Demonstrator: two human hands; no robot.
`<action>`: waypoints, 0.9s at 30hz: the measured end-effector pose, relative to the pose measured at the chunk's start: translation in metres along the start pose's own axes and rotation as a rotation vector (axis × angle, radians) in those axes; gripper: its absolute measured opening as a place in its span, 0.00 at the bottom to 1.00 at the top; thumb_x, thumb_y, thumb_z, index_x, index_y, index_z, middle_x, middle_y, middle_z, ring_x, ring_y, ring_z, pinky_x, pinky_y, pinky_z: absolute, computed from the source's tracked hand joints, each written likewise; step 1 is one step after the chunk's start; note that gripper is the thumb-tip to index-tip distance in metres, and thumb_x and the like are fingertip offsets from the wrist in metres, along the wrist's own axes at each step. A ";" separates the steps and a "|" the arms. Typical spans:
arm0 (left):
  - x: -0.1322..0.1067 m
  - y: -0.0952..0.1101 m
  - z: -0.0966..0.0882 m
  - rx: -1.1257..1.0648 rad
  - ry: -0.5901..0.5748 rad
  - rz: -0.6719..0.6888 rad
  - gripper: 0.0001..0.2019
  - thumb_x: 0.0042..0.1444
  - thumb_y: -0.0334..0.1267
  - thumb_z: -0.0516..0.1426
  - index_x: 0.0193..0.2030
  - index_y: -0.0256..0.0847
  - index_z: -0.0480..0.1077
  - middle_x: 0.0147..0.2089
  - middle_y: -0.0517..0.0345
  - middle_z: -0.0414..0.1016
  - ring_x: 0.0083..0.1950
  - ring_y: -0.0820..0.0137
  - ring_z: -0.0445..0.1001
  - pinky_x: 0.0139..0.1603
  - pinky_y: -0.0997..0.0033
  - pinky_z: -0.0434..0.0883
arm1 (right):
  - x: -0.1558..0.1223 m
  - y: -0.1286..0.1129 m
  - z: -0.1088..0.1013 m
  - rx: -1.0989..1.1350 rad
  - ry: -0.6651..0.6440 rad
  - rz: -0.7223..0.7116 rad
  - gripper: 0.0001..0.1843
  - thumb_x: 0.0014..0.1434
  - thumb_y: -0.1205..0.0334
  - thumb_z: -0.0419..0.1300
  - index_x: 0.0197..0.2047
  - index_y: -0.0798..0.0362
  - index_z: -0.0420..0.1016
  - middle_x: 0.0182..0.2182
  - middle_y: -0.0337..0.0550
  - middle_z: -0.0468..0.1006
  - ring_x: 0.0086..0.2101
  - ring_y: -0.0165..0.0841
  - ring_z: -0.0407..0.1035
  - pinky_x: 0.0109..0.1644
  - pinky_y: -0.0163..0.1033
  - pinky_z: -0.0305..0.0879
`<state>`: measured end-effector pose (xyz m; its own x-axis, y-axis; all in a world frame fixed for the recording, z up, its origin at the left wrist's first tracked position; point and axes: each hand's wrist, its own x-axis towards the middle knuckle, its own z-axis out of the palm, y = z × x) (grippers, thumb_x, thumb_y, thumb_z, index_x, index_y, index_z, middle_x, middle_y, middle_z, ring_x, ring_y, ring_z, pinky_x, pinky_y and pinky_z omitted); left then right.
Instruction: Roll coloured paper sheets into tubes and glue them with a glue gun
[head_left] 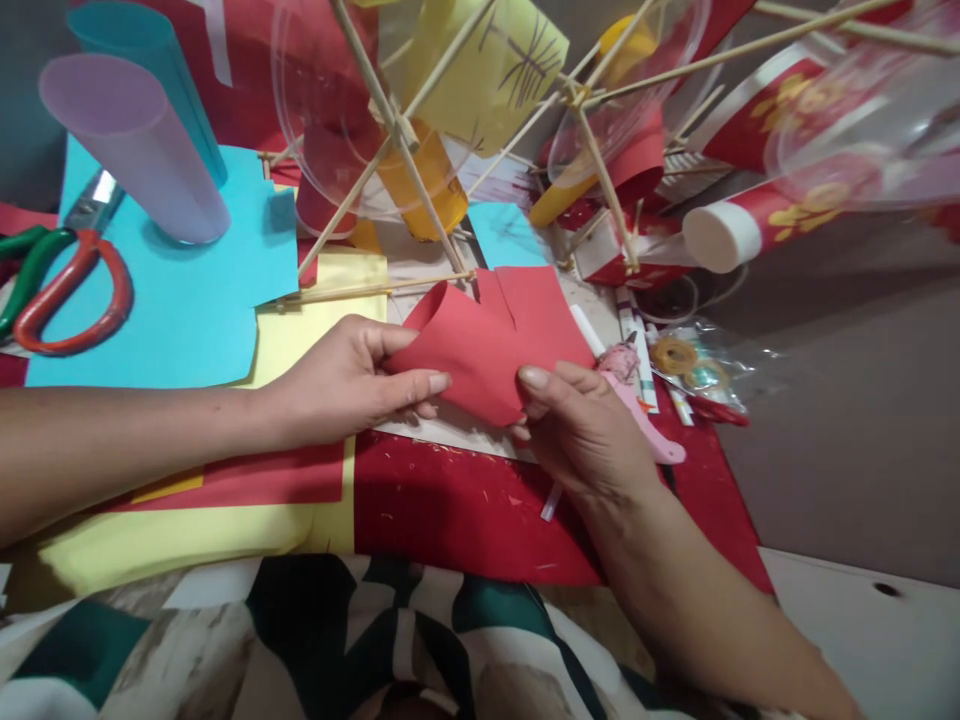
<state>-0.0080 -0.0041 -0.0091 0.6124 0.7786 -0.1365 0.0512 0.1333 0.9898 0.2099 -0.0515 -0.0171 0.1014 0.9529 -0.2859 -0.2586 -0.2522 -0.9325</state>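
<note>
A piece of red paper (469,345), curled over at its left end, is held between my two hands above the table. My left hand (375,372) grips the curled end, thumb on the front. At the lower right edge my right hand (574,410) pinches it between thumb and fingers. Behind it, another flat piece of red paper (551,310) shows; I cannot tell whether the two are joined. A pink glue gun (649,425) lies just beyond my right hand, partly hidden by it.
Scissors (75,290) rest on blue paper (180,330) at the left, near rolled purple (142,150) and teal (161,70) paper tubes. A frame of wooden sticks (405,130) with clear plastic discs rises behind. Markers (637,350) and a bag of tape rolls (697,365) lie right.
</note>
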 end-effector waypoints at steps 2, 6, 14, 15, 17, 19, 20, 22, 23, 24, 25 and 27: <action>0.001 0.001 0.001 -0.056 -0.001 -0.038 0.07 0.53 0.39 0.68 0.36 0.38 0.81 0.28 0.57 0.82 0.30 0.70 0.81 0.34 0.75 0.79 | 0.000 0.000 0.000 -0.011 -0.001 -0.008 0.26 0.35 0.51 0.80 0.14 0.53 0.67 0.11 0.29 0.64 0.12 0.21 0.59 0.14 0.26 0.57; 0.001 0.002 0.002 -0.104 -0.004 -0.053 0.08 0.51 0.39 0.69 0.37 0.39 0.82 0.29 0.57 0.83 0.30 0.70 0.81 0.35 0.75 0.80 | 0.001 0.000 -0.002 -0.065 -0.024 -0.025 0.26 0.39 0.48 0.78 0.15 0.51 0.67 0.11 0.29 0.65 0.12 0.22 0.58 0.14 0.27 0.55; -0.001 -0.001 0.001 -0.057 -0.074 0.030 0.12 0.54 0.37 0.67 0.46 0.41 0.81 0.41 0.57 0.85 0.37 0.70 0.82 0.40 0.73 0.80 | 0.001 -0.001 -0.004 -0.067 -0.052 -0.017 0.26 0.42 0.47 0.77 0.16 0.51 0.66 0.12 0.32 0.67 0.13 0.22 0.59 0.14 0.28 0.54; -0.001 -0.001 0.001 -0.055 -0.075 0.034 0.12 0.54 0.37 0.67 0.46 0.41 0.81 0.41 0.57 0.85 0.37 0.69 0.82 0.40 0.73 0.80 | 0.001 -0.002 -0.004 -0.067 -0.054 -0.024 0.26 0.42 0.47 0.77 0.16 0.51 0.66 0.12 0.32 0.67 0.13 0.23 0.59 0.14 0.29 0.54; -0.001 -0.001 0.002 -0.056 -0.080 0.031 0.13 0.54 0.37 0.67 0.47 0.42 0.81 0.41 0.57 0.85 0.37 0.69 0.82 0.40 0.72 0.80 | 0.001 -0.002 -0.002 -0.069 -0.058 -0.048 0.25 0.42 0.47 0.77 0.16 0.51 0.66 0.12 0.31 0.66 0.13 0.23 0.58 0.14 0.29 0.54; 0.000 -0.001 0.002 -0.062 -0.088 0.025 0.13 0.54 0.37 0.67 0.48 0.42 0.81 0.41 0.57 0.85 0.38 0.69 0.82 0.41 0.71 0.80 | 0.001 -0.002 0.000 -0.065 -0.046 -0.067 0.25 0.41 0.47 0.77 0.16 0.51 0.66 0.11 0.30 0.65 0.12 0.22 0.57 0.13 0.29 0.54; 0.000 -0.001 0.002 -0.066 -0.091 0.022 0.13 0.54 0.37 0.67 0.48 0.42 0.81 0.41 0.58 0.85 0.38 0.69 0.83 0.41 0.72 0.81 | 0.001 -0.002 0.000 -0.063 -0.032 -0.072 0.25 0.40 0.47 0.77 0.16 0.51 0.66 0.11 0.30 0.64 0.12 0.22 0.57 0.13 0.29 0.55; 0.000 -0.001 0.001 -0.079 -0.099 0.021 0.13 0.54 0.36 0.67 0.47 0.42 0.81 0.40 0.58 0.85 0.37 0.69 0.83 0.41 0.73 0.80 | 0.001 -0.002 0.001 -0.068 0.005 -0.077 0.26 0.38 0.47 0.78 0.15 0.51 0.66 0.11 0.29 0.64 0.11 0.22 0.58 0.13 0.28 0.55; -0.001 -0.001 0.001 -0.087 -0.101 0.021 0.12 0.54 0.36 0.67 0.47 0.42 0.81 0.40 0.59 0.85 0.38 0.70 0.83 0.41 0.73 0.80 | 0.002 -0.001 0.001 -0.073 0.021 -0.082 0.26 0.37 0.47 0.78 0.15 0.51 0.66 0.11 0.29 0.64 0.11 0.22 0.58 0.13 0.28 0.56; 0.000 -0.002 0.001 -0.098 -0.103 0.016 0.12 0.54 0.36 0.67 0.46 0.42 0.81 0.40 0.59 0.85 0.38 0.70 0.83 0.42 0.74 0.80 | 0.002 0.000 0.001 -0.082 0.031 -0.090 0.26 0.37 0.47 0.78 0.15 0.51 0.66 0.10 0.29 0.64 0.12 0.23 0.59 0.13 0.28 0.56; 0.000 -0.002 0.001 -0.111 -0.102 0.007 0.11 0.55 0.37 0.67 0.46 0.43 0.81 0.40 0.59 0.85 0.38 0.70 0.83 0.42 0.73 0.80 | 0.002 0.001 0.000 -0.093 0.036 -0.099 0.26 0.37 0.47 0.78 0.15 0.51 0.66 0.10 0.30 0.65 0.12 0.23 0.60 0.13 0.28 0.57; 0.000 -0.002 0.002 -0.142 -0.094 -0.029 0.12 0.54 0.38 0.67 0.45 0.43 0.81 0.38 0.58 0.85 0.37 0.69 0.83 0.42 0.71 0.81 | 0.002 0.002 -0.001 -0.114 0.043 -0.116 0.26 0.38 0.46 0.78 0.15 0.51 0.67 0.11 0.30 0.66 0.12 0.23 0.60 0.14 0.28 0.59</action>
<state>-0.0069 -0.0053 -0.0112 0.6839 0.7131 -0.1541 -0.0377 0.2455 0.9687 0.2105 -0.0505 -0.0201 0.1656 0.9693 -0.1817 -0.1321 -0.1608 -0.9781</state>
